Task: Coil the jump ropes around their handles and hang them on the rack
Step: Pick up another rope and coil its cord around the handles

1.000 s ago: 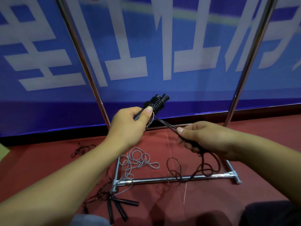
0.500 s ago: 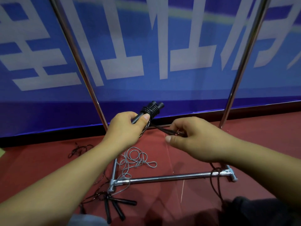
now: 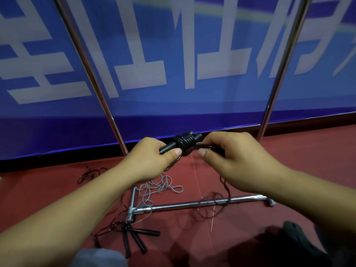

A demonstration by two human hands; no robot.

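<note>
Both hands point(image 3: 152, 158) on seemingly half-coiled rope point(image 3: 185, 141)

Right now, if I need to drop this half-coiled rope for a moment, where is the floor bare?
Bare red floor lies right of the rack's right upright, and between the uprights just under the hands. It is crowded by the base bar: grey rope at its left end, dark rope draped over it, loose handles in front.
</note>
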